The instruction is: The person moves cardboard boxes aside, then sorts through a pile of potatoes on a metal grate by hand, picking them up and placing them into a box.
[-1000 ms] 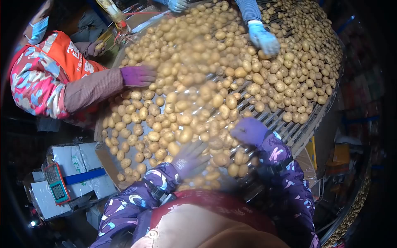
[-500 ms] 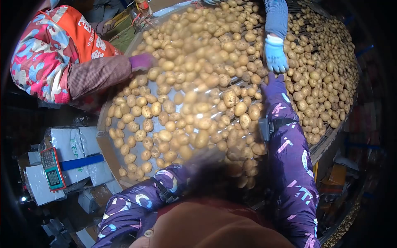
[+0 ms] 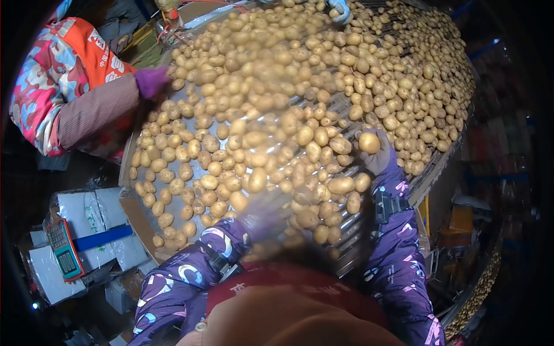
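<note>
A broad layer of potatoes covers a sorting surface with dark bars showing between them. My right hand, in a purple glove, has its fingers closed around a single potato at the edge of the pile on the right. My left hand, also gloved in purple, is over the near potatoes beside a grey flat area. Motion smears its fingers, so I cannot make out whether it grips anything.
At the left a co-worker's purple-gloved hand reaches to the potatoes. Another person's blue glove shows at the far edge. A scale display and white boxes stand at lower left; a wooden edge borders the right.
My right hand has drawn back toward me and now holds a potato. The blue-gloved hand beside it has withdrawn to the far edge. The view has shifted slightly.
</note>
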The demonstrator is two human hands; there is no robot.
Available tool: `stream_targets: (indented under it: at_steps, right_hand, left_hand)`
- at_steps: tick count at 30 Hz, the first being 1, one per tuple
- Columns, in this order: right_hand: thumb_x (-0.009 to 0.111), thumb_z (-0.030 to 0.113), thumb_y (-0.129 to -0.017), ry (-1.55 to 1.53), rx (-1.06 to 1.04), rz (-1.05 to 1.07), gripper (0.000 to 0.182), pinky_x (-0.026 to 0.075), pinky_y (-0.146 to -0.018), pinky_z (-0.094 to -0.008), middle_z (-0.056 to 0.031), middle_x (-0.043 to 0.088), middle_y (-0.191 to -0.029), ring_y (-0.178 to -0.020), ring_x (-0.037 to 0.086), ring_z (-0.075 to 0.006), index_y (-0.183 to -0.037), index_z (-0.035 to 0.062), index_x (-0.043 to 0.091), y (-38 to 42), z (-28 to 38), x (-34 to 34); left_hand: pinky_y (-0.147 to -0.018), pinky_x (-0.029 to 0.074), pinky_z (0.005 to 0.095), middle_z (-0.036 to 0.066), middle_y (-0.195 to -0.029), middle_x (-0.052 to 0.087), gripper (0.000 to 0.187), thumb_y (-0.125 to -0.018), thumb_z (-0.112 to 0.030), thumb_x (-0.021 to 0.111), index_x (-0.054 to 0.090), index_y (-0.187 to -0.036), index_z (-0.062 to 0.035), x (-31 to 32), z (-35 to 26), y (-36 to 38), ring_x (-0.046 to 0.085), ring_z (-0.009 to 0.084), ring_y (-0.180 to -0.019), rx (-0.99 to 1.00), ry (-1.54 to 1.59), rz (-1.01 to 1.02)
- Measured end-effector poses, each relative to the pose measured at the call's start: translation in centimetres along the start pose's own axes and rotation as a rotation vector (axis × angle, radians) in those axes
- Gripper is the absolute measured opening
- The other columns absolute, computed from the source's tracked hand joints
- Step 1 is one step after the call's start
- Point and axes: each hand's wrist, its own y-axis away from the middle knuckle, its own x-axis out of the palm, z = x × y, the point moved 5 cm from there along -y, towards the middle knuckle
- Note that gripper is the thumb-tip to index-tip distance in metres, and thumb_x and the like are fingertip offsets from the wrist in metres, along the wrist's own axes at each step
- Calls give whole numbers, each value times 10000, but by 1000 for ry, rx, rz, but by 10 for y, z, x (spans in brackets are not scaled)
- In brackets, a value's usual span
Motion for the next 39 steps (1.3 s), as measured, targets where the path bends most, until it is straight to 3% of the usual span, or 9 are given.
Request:
stream_targets:
  at_steps: [6, 9, 11, 15, 18, 28, 30, 33, 39]
  right_hand:
    - [562, 265, -971, 401, -451, 22, 361, 588, -711, -328, -114, 638, -1144, -970, 660, -273, -1259, 49, 582, 32, 64, 10]
    - [627, 217, -894, 74, 42, -77, 435, 581, -806, -328, -103, 635, -1143, -1009, 655, -247, -1288, 41, 573, 2, 21, -10]
    - [644, 201, -874, 230, 29, -2, 476, 571, -863, -328, -99, 632, -1134, -1028, 653, -221, -1312, 35, 560, -21, 37, -3]
    - [657, 201, -882, 1258, -311, 8, 519, 559, -788, -301, -70, 628, -1159, -919, 638, -166, -1363, 44, 544, -70, 68, 47]
    - [667, 228, -899, 1454, 62, 197, 523, 544, -747, -290, -56, 628, -1179, -876, 624, -158, -1378, 58, 546, -90, 64, 66]
    - [699, 287, -911, 937, -753, 485, 525, 464, -1023, -399, -117, 623, -1290, -1181, 583, -277, -1385, 90, 589, 30, 58, 7]
    - [641, 394, -959, 176, 572, 216, 458, 515, -780, -328, -60, 662, -1108, -884, 620, -191, -1282, 70, 636, 54, 48, 17]
    - [662, 448, -931, 737, -109, 389, 602, 491, -960, -404, -172, 616, -1241, -1080, 619, -308, -1388, 69, 566, 80, 60, 17]
    - [693, 371, -901, 357, -214, 284, 609, 495, -972, -383, -187, 535, -1363, -1172, 588, -305, -1407, 80, 522, 113, 16, 79]
  left_hand:
    - [-932, 460, 467, 105, -1309, 581, 399, -693, -191, 753, 680, -1081, -140, 1, 4, 10, 542, 315, -1206, -8, 48, 20]
    - [-975, 455, 488, 106, -1342, 566, 414, -696, -203, 743, 679, -1101, -146, 2, 6, 12, 521, 317, -1247, -16, 63, 40]
    - [-944, 459, 483, 109, -1319, 577, 401, -703, -199, 755, 675, -1092, -144, 0, 5, 10, 539, 323, -1215, -12, 75, 23]
    - [-875, 473, 470, 113, -1275, 602, 359, -726, -189, 773, 672, -1067, -142, -1, 5, 9, 579, 332, -1142, -12, 70, -15]
    - [-870, 480, 471, 116, -1277, 605, 337, -731, -186, 767, 678, -1053, -147, -1, 6, 9, 584, 329, -1141, -22, 73, -32]
    - [-987, 433, 521, 127, -1335, 589, 388, -731, -189, 783, 697, -1108, -151, -3, 5, 15, 538, 370, -1232, -22, 122, 11]
    - [-1008, 420, 528, 125, -1342, 587, 390, -734, -194, 785, 699, -1113, -158, -2, 4, 17, 525, 380, -1251, -11, 111, -6]
    - [-1032, 405, 541, 129, -1368, 573, 407, -747, -211, 783, 692, -1141, -165, 0, 2, 17, 501, 402, -1278, -6, 80, 3]
    - [-1089, 354, 593, 154, -1471, 490, 456, -813, -271, 750, 647, -1245, -168, 7, -2, 25, 437, 449, -1334, -11, 6, 69]
